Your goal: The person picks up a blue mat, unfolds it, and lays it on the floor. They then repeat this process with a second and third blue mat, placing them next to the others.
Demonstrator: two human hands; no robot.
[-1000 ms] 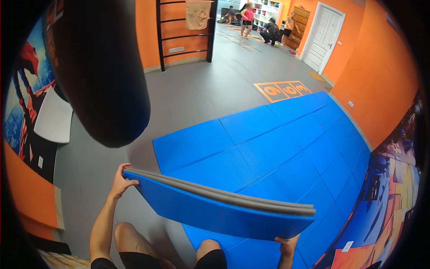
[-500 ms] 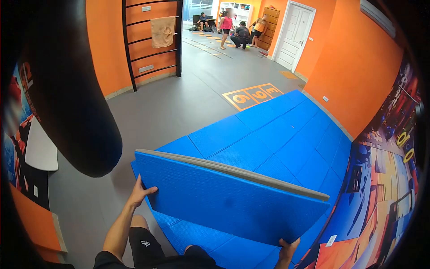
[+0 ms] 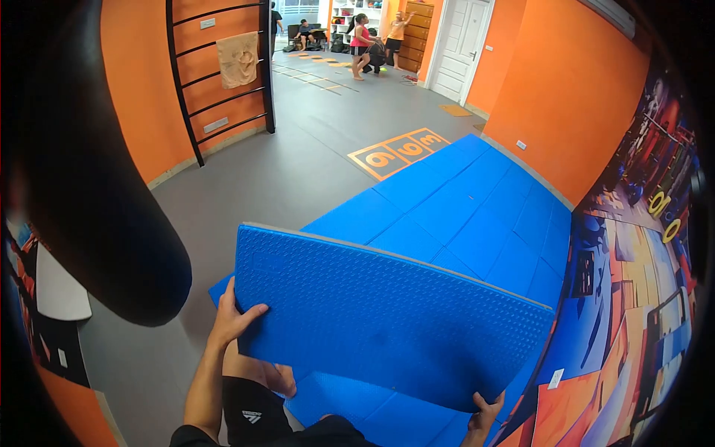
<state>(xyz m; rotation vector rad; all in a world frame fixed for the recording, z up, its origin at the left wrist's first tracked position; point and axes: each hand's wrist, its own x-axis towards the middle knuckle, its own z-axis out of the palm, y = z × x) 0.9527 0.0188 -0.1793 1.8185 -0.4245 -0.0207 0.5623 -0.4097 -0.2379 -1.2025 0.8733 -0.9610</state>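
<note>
At the far left hangs a black punching bag, with a white curved board behind its lower end. Next come black wall bars on an orange wall, a tan towel draped over their rungs, their feet by the back edge of the grey floor.

The person's left hand has its grip closed around the left edge of a blue textured foam mat, thumb on the near face and fingers behind. The mat is tilted, its grey top edge slanting down to the right, in front of the near left corner of the blue floor mats; whether it touches them cannot be told. Black shorts and a bare foot show under it.

Beyond the floor mats' far left edge, orange number boxes mark the floor. Farther back are a person in a pink top and another in an orange top, beside a wooden cabinet.

The person's right hand holds the mat's lower right corner in its grip. A white door stands past the floor mats' far corner, and a colourful mural runs along their right edge.
</note>
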